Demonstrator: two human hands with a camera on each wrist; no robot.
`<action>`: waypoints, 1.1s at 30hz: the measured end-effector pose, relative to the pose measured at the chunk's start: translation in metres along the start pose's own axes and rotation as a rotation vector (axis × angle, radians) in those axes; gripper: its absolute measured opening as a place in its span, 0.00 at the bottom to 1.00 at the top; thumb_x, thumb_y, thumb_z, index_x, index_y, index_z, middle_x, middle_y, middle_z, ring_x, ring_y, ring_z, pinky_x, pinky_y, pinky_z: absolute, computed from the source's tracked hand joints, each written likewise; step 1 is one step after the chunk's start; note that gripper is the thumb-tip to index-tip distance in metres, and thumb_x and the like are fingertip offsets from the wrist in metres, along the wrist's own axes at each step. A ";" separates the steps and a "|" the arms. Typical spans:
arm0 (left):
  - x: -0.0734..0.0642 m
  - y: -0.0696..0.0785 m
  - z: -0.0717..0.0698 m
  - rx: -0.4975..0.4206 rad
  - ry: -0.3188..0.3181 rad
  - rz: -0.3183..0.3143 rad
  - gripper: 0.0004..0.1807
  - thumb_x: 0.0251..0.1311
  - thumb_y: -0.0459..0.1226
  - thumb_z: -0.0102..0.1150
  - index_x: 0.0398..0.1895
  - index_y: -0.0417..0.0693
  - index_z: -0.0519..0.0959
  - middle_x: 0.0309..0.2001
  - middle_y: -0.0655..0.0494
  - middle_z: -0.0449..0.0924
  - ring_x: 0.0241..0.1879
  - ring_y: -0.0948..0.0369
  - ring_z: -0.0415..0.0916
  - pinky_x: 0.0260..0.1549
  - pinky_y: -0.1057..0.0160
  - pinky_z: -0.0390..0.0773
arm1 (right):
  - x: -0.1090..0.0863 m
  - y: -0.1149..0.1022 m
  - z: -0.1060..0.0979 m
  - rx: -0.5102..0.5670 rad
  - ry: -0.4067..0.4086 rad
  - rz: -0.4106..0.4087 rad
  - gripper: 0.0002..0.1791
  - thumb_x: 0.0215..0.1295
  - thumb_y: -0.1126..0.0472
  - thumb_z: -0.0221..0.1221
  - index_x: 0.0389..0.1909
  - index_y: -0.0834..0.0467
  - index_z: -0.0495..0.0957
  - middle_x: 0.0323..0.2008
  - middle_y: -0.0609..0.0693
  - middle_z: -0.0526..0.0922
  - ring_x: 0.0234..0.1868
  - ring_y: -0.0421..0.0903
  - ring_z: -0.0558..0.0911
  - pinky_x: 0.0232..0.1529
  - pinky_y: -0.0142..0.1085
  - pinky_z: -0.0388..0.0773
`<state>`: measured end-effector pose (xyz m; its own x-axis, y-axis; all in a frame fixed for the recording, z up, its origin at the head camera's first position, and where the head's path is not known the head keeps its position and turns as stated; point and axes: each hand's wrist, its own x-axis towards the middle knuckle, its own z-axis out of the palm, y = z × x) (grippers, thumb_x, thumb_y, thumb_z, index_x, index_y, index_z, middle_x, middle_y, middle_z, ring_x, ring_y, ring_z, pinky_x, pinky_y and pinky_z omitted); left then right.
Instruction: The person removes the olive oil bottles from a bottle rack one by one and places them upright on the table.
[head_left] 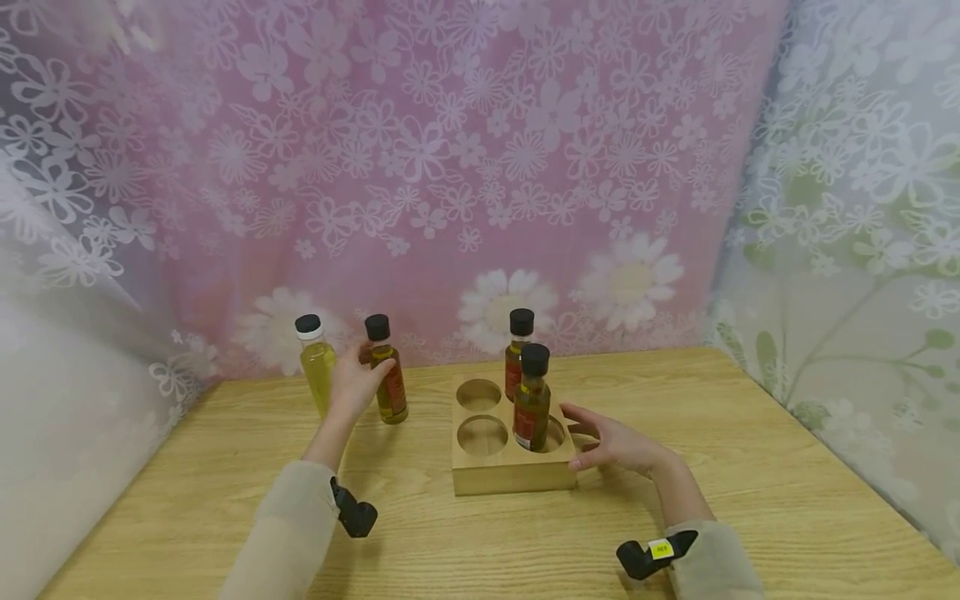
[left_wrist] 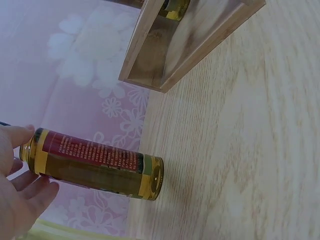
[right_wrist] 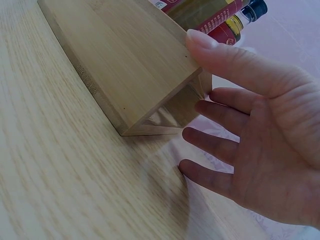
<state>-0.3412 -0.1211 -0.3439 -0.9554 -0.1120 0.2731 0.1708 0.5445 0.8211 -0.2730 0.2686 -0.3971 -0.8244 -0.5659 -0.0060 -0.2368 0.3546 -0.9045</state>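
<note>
My left hand (head_left: pixel 356 382) grips a dark-capped oil bottle (head_left: pixel 392 395) near its neck, thumb on one side and fingers on the other. In the left wrist view this bottle (left_wrist: pixel 95 166) shows a red label with small print; whether its base touches the table, I cannot tell. A wooden bottle holder (head_left: pixel 514 478) with round holes stands to its right. One red-labelled bottle (head_left: pixel 532 417) is at the holder's front right hole, another (head_left: pixel 514 367) behind it. My right hand (head_left: pixel 618 446) is at the holder's right side, fingers spread, thumb at its top edge (right_wrist: pixel 170 30).
A clear bottle of pale yellow oil (head_left: pixel 318 375) with a black cap stands left of the gripped bottle, partly behind my left hand. The holder's two left holes (head_left: pixel 482 435) hold nothing. A flowered curtain (head_left: pixel 465 183) hangs behind the wooden table (head_left: pixel 480 550).
</note>
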 end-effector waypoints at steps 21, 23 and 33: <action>-0.029 0.039 0.012 0.013 0.116 0.168 0.21 0.58 0.44 0.61 0.50 0.41 0.74 0.40 0.47 0.80 0.39 0.52 0.77 0.38 0.53 0.76 | 0.001 0.003 -0.001 -0.001 0.003 -0.005 0.52 0.55 0.60 0.66 0.71 0.66 0.41 0.70 0.66 0.42 0.67 0.67 0.50 0.61 0.60 0.55; -0.031 0.043 0.016 0.012 0.106 0.196 0.21 0.58 0.45 0.61 0.50 0.41 0.75 0.39 0.48 0.80 0.38 0.53 0.77 0.37 0.54 0.77 | 0.001 0.003 -0.001 0.005 0.004 0.000 0.52 0.55 0.60 0.66 0.71 0.66 0.41 0.71 0.65 0.42 0.67 0.66 0.50 0.61 0.59 0.55; -0.045 0.060 0.035 -0.062 -0.013 0.283 0.22 0.58 0.45 0.61 0.52 0.42 0.74 0.41 0.50 0.80 0.41 0.55 0.76 0.41 0.56 0.76 | 0.001 0.002 0.000 -0.003 0.009 0.004 0.52 0.54 0.60 0.66 0.71 0.65 0.42 0.70 0.65 0.43 0.67 0.66 0.51 0.61 0.59 0.55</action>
<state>-0.2967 -0.0544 -0.3249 -0.8705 0.0484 0.4899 0.4455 0.5006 0.7422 -0.2745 0.2685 -0.3991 -0.8299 -0.5579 -0.0059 -0.2352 0.3594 -0.9030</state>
